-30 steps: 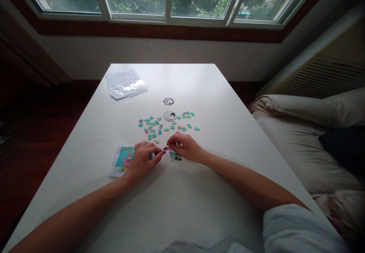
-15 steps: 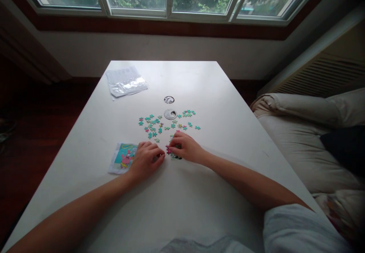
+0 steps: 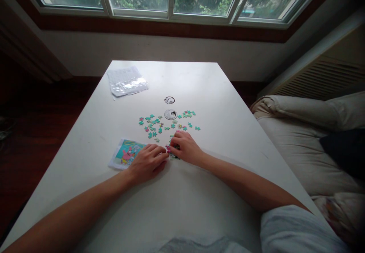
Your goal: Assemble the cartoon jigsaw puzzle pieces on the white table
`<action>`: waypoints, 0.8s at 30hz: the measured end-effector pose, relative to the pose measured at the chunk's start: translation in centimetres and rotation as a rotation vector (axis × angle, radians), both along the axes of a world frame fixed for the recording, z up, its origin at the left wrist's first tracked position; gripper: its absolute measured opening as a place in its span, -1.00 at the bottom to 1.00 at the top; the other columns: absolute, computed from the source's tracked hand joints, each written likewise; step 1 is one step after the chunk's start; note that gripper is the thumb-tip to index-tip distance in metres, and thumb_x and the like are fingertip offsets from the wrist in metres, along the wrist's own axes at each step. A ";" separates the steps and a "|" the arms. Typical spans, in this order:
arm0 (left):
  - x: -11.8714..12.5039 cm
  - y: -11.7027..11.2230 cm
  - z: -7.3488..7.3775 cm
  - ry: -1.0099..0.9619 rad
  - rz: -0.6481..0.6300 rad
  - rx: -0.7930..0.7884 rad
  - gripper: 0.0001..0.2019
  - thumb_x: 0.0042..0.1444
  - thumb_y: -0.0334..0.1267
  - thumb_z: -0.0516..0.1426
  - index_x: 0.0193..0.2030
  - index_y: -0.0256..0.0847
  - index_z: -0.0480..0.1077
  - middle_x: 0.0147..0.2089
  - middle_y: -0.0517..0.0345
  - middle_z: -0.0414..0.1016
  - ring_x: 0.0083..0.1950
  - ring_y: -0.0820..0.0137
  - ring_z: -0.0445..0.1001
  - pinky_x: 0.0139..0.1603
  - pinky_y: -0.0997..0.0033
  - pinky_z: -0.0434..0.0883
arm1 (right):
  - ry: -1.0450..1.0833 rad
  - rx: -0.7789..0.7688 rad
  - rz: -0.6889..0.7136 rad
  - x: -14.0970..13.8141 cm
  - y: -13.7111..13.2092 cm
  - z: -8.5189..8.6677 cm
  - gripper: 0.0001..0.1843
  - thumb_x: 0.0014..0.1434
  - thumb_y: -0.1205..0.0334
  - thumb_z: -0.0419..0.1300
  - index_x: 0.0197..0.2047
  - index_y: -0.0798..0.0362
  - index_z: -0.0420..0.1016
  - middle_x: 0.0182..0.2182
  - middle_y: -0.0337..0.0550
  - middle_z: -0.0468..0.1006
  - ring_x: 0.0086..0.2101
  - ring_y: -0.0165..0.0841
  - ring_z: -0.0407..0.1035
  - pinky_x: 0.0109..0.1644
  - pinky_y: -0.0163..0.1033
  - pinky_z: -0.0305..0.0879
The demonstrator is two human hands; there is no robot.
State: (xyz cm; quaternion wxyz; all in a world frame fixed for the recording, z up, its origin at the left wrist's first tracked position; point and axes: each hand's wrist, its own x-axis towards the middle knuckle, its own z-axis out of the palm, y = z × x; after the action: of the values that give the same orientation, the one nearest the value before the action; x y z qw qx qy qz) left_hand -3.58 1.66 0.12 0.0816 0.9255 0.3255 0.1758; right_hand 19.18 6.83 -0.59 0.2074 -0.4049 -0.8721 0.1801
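Note:
Small jigsaw puzzle pieces (image 3: 154, 121), mostly green with some pink, lie scattered past my hands. A partly joined patch of the jigsaw puzzle (image 3: 173, 156) sits between my hands, its pink edge toward the left. My right hand (image 3: 186, 147) covers much of that patch, with thumb and fingers pinched on a puzzle piece at its left side. From the left, my left hand (image 3: 149, 159) reaches the patch's edge, its fingers closed together; whatever they hold is hidden. Under that hand's wrist lies a picture card (image 3: 127, 154) with a pink cartoon figure, partly covered.
The white table (image 3: 199, 89) stands before a window. A clear plastic packet with paper (image 3: 127, 81) lies at its far left. Two round metal-like discs sit mid-table, the nearer one (image 3: 170, 114) beside puzzle pieces. A beige sofa (image 3: 288, 142) stands on the right.
My left hand has moved right to the joined patch and its fingers have closed together, showing more of the picture card. My right hand has shifted slightly right, staying at the patch.

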 end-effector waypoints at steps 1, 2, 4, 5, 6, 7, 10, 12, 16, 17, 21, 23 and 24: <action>0.0 0.1 -0.1 -0.012 0.005 0.003 -0.75 0.36 -0.29 0.04 0.11 -0.15 0.41 0.04 -0.01 0.52 0.02 0.22 0.44 0.09 0.13 0.40 | -0.004 0.008 0.007 0.0 0.0 0.1 -0.83 0.25 0.21 0.28 -0.38 0.05 0.50 -0.32 -0.16 0.47 -0.18 -0.30 0.30 -0.03 -0.17 0.13; -0.1 0.1 -0.1 -0.021 0.008 0.005 -0.72 0.36 -0.29 0.05 0.15 -0.15 0.39 0.06 -0.02 0.52 0.05 0.21 0.44 0.10 0.12 0.41 | -0.006 0.014 0.015 0.1 0.1 0.1 -0.83 0.25 0.21 0.28 -0.37 0.04 0.50 -0.33 -0.16 0.46 -0.18 -0.30 0.30 -0.03 -0.17 0.13; -0.1 0.2 -0.2 -0.018 0.008 -0.009 -0.68 0.34 -0.30 0.06 0.20 -0.14 0.37 0.11 -0.02 0.51 0.11 0.20 0.44 0.15 0.11 0.41 | -0.004 0.018 0.029 0.4 0.3 0.4 -0.85 0.25 0.23 0.28 -0.37 0.04 0.50 -0.34 -0.17 0.46 -0.20 -0.30 0.30 -0.05 -0.18 0.13; -0.1 0.2 -0.2 -0.009 0.007 -0.022 -0.67 0.34 -0.30 0.06 0.21 -0.13 0.37 0.14 -0.03 0.50 0.14 0.20 0.44 0.18 0.10 0.40 | 0.001 0.015 0.036 0.6 0.5 0.5 -0.86 0.24 0.25 0.27 -0.37 0.04 0.50 -0.34 -0.17 0.46 -0.21 -0.30 0.30 -0.05 -0.18 0.14; -0.1 0.2 -0.2 0.003 0.006 -0.035 -0.67 0.34 -0.30 0.06 0.22 -0.12 0.38 0.17 -0.03 0.49 0.17 0.19 0.43 0.21 0.10 0.39 | 0.008 0.007 0.041 0.8 0.7 0.6 -0.87 0.25 0.26 0.27 -0.36 0.04 0.49 -0.34 -0.17 0.46 -0.22 -0.31 0.31 -0.06 -0.19 0.15; -0.1 0.2 -0.2 0.013 0.003 -0.048 -0.66 0.34 -0.30 0.06 0.22 -0.11 0.38 0.20 -0.03 0.47 0.20 0.18 0.42 0.24 0.09 0.38 | 0.014 -0.003 0.045 1.0 1.0 0.8 -0.88 0.25 0.27 0.26 -0.36 0.04 0.49 -0.35 -0.17 0.47 -0.23 -0.31 0.31 -0.07 -0.19 0.16; -0.1 0.2 -0.1 0.022 -0.002 -0.063 -0.67 0.34 -0.31 0.06 0.21 -0.12 0.40 0.24 -0.03 0.45 0.26 0.17 0.38 0.30 0.05 0.35 | -0.007 -0.027 0.070 1.7 1.4 1.3 -0.88 0.29 0.25 0.24 -0.32 0.03 0.49 -0.33 -0.15 0.48 -0.24 -0.31 0.32 -0.07 -0.19 0.19; -0.1 0.2 -0.1 0.024 -0.004 -0.061 -0.67 0.35 -0.32 0.05 0.21 -0.13 0.40 0.26 -0.03 0.45 0.28 0.17 0.37 0.33 0.03 0.33 | -0.046 -0.024 0.082 2.0 1.4 1.5 -0.90 0.29 0.21 0.25 -0.27 0.02 0.51 -0.29 -0.12 0.48 -0.21 -0.28 0.33 -0.05 -0.17 0.22; 0.0 0.3 -0.1 0.055 -0.007 -0.077 -0.64 0.35 -0.31 0.04 0.26 -0.14 0.34 0.28 -0.02 0.43 0.31 0.17 0.35 0.36 0.02 0.30 | -0.099 0.038 0.094 2.1 1.1 1.4 -0.87 0.27 0.17 0.28 -0.14 0.01 0.52 -0.18 -0.05 0.47 -0.11 -0.20 0.32 0.07 -0.09 0.23; 0.0 0.2 -0.1 0.063 -0.004 -0.080 -0.63 0.35 -0.31 0.04 0.27 -0.15 0.33 0.28 -0.03 0.42 0.31 0.16 0.34 0.36 0.02 0.30 | -0.102 0.054 0.100 2.0 1.1 1.2 -0.86 0.27 0.18 0.27 -0.12 0.01 0.52 -0.17 -0.04 0.47 -0.10 -0.19 0.31 0.10 -0.06 0.23; 0.0 0.2 -0.2 0.098 0.027 -0.067 -0.59 0.34 -0.29 0.05 0.31 -0.17 0.30 0.31 -0.07 0.38 0.31 0.12 0.32 0.35 -0.01 0.28 | -0.068 0.096 0.131 1.9 1.8 0.3 -0.85 0.31 0.16 0.23 -0.09 0.01 0.51 -0.14 -0.03 0.46 -0.08 -0.18 0.29 0.10 -0.06 0.24; 0.1 0.3 -0.3 0.117 0.041 -0.051 -0.56 0.35 -0.25 0.05 0.35 -0.18 0.26 0.33 -0.10 0.34 0.32 0.10 0.30 0.36 -0.02 0.26 | -0.042 0.112 0.150 1.9 2.4 -0.1 -0.84 0.32 0.14 0.22 -0.09 0.01 0.52 -0.13 -0.02 0.47 -0.07 -0.18 0.28 0.08 -0.08 0.25; 0.1 0.4 -0.4 0.126 0.045 -0.043 -0.54 0.36 -0.23 0.05 0.37 -0.19 0.23 0.33 -0.11 0.33 0.32 0.08 0.29 0.36 -0.03 0.25 | -0.032 0.118 0.150 1.9 2.6 -0.3 -0.84 0.32 0.13 0.22 -0.09 0.01 0.52 -0.13 -0.02 0.47 -0.07 -0.18 0.27 0.08 -0.08 0.26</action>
State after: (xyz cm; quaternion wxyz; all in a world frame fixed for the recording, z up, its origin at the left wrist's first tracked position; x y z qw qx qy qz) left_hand -3.47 2.11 -0.25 0.0770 0.9252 0.3543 0.1117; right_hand 21.05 9.45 -0.88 0.2026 -0.3282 -0.9124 0.1371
